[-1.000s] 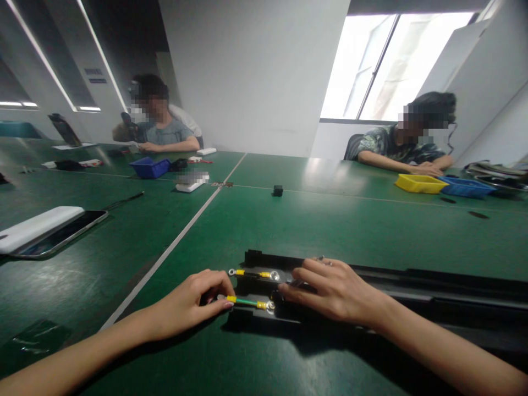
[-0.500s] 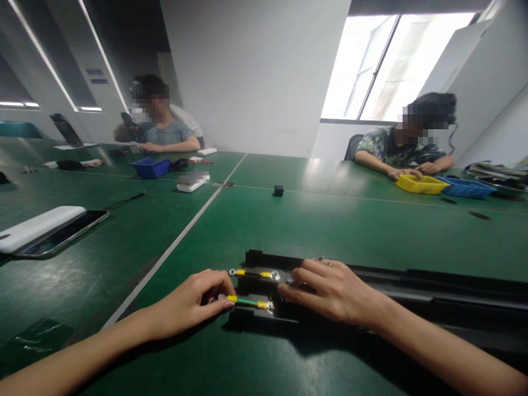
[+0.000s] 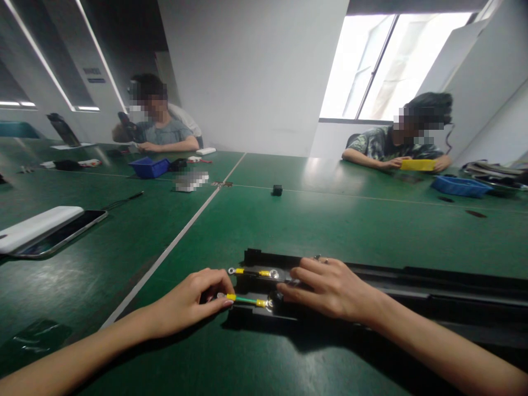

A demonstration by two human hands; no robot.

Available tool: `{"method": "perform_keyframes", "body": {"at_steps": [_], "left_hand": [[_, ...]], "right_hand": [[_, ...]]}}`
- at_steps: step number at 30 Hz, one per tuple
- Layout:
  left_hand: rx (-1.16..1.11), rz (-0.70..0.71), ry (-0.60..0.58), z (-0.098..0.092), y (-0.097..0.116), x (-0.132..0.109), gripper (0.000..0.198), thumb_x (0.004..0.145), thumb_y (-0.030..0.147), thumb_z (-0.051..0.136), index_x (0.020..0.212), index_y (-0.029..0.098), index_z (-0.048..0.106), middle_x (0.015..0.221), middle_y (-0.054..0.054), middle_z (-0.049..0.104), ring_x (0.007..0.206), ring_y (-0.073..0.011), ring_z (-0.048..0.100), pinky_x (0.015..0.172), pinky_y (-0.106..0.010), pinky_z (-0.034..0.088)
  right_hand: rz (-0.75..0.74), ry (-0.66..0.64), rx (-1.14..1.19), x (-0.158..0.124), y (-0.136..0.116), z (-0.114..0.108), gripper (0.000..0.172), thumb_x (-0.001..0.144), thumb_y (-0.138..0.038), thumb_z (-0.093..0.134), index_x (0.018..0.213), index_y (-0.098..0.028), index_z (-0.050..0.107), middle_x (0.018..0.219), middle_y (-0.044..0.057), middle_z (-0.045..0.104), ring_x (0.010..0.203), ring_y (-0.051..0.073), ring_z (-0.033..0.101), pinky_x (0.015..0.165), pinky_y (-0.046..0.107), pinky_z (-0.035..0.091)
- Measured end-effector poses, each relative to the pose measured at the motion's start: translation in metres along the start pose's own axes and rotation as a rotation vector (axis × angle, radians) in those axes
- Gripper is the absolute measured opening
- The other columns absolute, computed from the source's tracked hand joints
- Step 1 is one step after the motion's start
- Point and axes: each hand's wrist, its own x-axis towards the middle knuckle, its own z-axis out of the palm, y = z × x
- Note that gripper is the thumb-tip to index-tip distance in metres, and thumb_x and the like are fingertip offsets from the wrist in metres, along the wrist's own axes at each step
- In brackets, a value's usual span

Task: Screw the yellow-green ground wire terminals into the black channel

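A long black rail lies across the green table in front of me. On its left end sit two short green wires with yellow sleeves and ring terminals, the far wire and the near wire. My left hand pinches the left end of the near wire. My right hand rests on the rail with curled fingers, its fingertips pressing by the right ends of the wires; what it holds there is hidden.
A phone beside a white power bank lies at the left. A small black block sits mid-table. A person at the far left sits by a blue bin; a person at the far right holds a yellow bin near another blue bin.
My hands have hardly moved. The person at the far right has lifted the yellow bin off the table and drawn it closer.
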Motion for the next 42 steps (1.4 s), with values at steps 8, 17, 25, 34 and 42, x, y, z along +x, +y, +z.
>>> {"method": "perform_keyframes", "body": {"at_steps": [8, 17, 25, 34, 42], "left_hand": [[-0.003, 0.01, -0.002, 0.0007, -0.0015, 0.0006, 0.014, 0.092, 0.029, 0.054, 0.091, 0.018, 0.061, 0.082, 0.0, 0.059, 0.069, -0.0141, 0.051, 0.063, -0.023, 0.04], [-0.006, 0.007, -0.004, 0.0011, -0.0025, 0.0, 0.014, 0.092, 0.029, 0.053, 0.09, 0.017, 0.061, 0.082, 0.0, 0.058, 0.069, -0.0142, 0.051, 0.063, -0.023, 0.04], [-0.005, 0.001, -0.007, 0.0005, -0.0019, 0.0008, 0.014, 0.092, 0.028, 0.053, 0.09, 0.017, 0.061, 0.083, 0.0, 0.058, 0.07, -0.0144, 0.051, 0.064, -0.023, 0.04], [-0.009, -0.003, -0.017, 0.0018, -0.0043, 0.0006, 0.014, 0.092, 0.029, 0.053, 0.091, 0.017, 0.061, 0.082, 0.0, 0.057, 0.069, -0.0142, 0.051, 0.063, -0.023, 0.04], [0.0, 0.005, -0.014, 0.0008, -0.0042, 0.0, 0.013, 0.092, 0.028, 0.054, 0.091, 0.017, 0.061, 0.082, 0.0, 0.057, 0.069, -0.0145, 0.051, 0.063, -0.023, 0.04]], "right_hand": [[0.005, 0.008, -0.013, 0.0013, -0.0002, -0.0006, 0.018, 0.098, -0.022, 0.048, 0.1, -0.017, 0.065, 0.069, 0.002, 0.059, 0.063, 0.014, 0.049, 0.049, 0.026, 0.025], [0.028, 0.038, -0.005, 0.0007, -0.0013, 0.0019, 0.015, 0.096, -0.024, 0.054, 0.098, -0.017, 0.066, 0.066, 0.0, 0.058, 0.06, 0.014, 0.048, 0.046, 0.027, 0.021], [0.025, 0.027, -0.007, -0.0001, -0.001, 0.0017, 0.014, 0.096, -0.023, 0.053, 0.098, -0.017, 0.066, 0.066, 0.0, 0.058, 0.061, 0.014, 0.048, 0.046, 0.027, 0.02], [0.01, 0.005, -0.001, 0.0002, 0.0, -0.001, 0.022, 0.099, -0.019, 0.044, 0.1, -0.017, 0.066, 0.07, 0.003, 0.06, 0.064, 0.015, 0.05, 0.051, 0.027, 0.027], [-0.003, 0.008, -0.01, 0.0006, 0.0004, -0.0025, 0.025, 0.1, -0.017, 0.041, 0.1, -0.018, 0.066, 0.076, 0.004, 0.064, 0.065, 0.016, 0.051, 0.052, 0.028, 0.03]]}}
